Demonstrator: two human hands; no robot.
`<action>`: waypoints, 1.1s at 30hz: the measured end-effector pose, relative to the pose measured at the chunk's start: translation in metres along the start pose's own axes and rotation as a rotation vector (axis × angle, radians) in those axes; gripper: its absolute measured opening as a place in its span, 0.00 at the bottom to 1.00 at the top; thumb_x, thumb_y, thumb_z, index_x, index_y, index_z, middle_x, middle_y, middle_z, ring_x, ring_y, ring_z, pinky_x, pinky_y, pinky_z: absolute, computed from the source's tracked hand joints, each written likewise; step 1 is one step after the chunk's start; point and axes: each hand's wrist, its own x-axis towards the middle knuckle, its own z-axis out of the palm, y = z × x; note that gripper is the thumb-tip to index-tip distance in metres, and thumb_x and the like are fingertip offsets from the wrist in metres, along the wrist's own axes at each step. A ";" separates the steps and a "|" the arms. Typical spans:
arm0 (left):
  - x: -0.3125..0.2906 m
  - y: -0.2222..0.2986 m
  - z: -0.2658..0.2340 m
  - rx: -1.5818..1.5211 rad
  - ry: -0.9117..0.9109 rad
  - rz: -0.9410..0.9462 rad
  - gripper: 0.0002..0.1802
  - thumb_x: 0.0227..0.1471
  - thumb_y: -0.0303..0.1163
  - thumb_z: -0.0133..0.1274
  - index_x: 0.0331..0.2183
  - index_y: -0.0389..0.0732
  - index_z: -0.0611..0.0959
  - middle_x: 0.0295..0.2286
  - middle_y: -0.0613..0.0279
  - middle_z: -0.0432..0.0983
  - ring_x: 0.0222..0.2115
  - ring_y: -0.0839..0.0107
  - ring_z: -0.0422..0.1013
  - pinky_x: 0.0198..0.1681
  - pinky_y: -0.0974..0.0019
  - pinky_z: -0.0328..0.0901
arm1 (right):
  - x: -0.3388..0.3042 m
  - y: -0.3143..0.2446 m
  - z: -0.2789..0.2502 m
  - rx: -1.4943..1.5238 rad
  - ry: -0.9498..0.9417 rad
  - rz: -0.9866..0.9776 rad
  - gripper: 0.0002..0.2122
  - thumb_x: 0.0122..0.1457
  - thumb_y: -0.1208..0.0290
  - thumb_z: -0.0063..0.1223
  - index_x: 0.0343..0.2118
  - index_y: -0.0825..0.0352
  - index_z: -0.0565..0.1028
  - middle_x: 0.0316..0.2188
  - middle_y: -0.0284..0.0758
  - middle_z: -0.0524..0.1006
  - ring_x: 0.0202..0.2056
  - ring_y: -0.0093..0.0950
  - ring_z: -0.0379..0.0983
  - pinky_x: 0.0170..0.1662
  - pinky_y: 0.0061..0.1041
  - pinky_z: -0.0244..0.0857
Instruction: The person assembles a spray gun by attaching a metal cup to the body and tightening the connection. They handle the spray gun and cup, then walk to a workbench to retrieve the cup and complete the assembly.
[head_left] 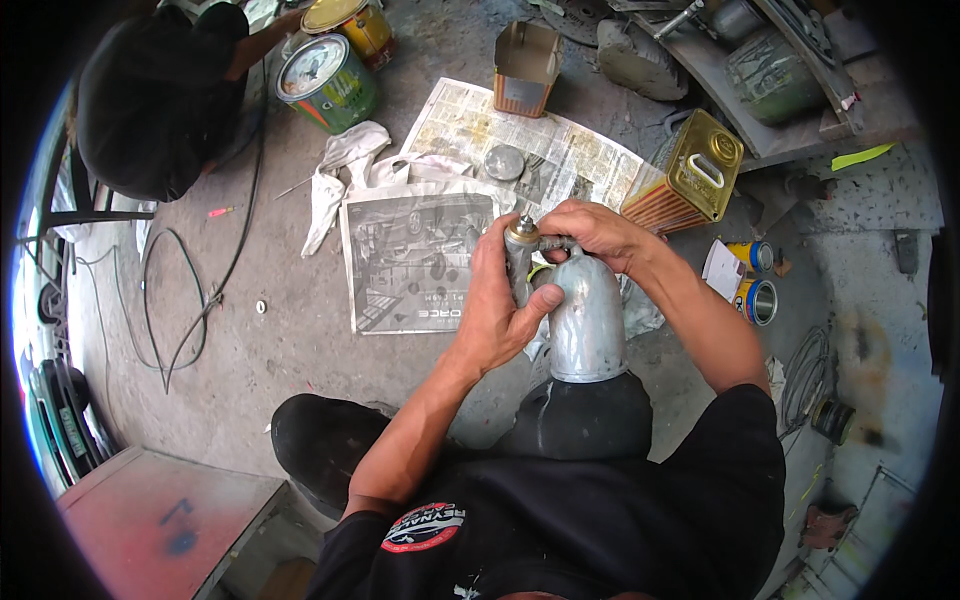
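Note:
A spray gun (521, 262) is held over my lap, its metal body and brass-coloured end pointing upward. My left hand (497, 305) wraps round the gun body, thumb stretched toward the cup. Joined to the gun by a short side fitting is a silver metal paint cup (588, 320), its flat end resting on my knee. My right hand (598, 232) has its fingers closed round the fitting (557, 243) at the cup's narrow top. Those fingertips are partly hidden behind the gun and cup.
Newspaper sheets (590, 150) and a white rag (340, 165) lie on the floor ahead, with a round lid (504, 162) on them. Paint cans (328, 85), an open square tin (528, 65) and a gold tin (690, 170) stand around. A hose (245, 235) loops at left beside another person (150, 105).

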 end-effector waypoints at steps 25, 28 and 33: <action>-0.008 -0.005 0.001 -0.076 0.095 -0.071 0.46 0.59 0.47 0.60 0.65 0.32 0.57 0.48 0.47 0.70 0.47 0.59 0.69 0.54 0.58 0.63 | -0.010 0.009 -0.011 -0.093 0.064 -0.120 0.18 0.68 0.57 0.54 0.44 0.70 0.82 0.34 0.29 0.80 0.34 0.15 0.72 0.40 0.19 0.67; -0.010 -0.010 0.006 -0.114 0.151 -0.069 0.40 0.63 0.44 0.56 0.64 0.32 0.58 0.43 0.53 0.71 0.42 0.65 0.68 0.49 0.62 0.65 | -0.020 0.017 -0.008 -0.335 0.082 -0.293 0.16 0.68 0.61 0.56 0.48 0.69 0.82 0.34 0.28 0.81 0.34 0.15 0.72 0.40 0.18 0.66; 0.003 -0.020 -0.007 -0.274 0.273 -0.212 0.28 0.71 0.47 0.40 0.58 0.31 0.67 0.40 0.55 0.74 0.40 0.71 0.71 0.45 0.69 0.68 | -0.007 0.011 -0.001 -0.041 0.065 -0.278 0.15 0.69 0.64 0.51 0.50 0.69 0.81 0.32 0.25 0.80 0.32 0.14 0.71 0.40 0.18 0.67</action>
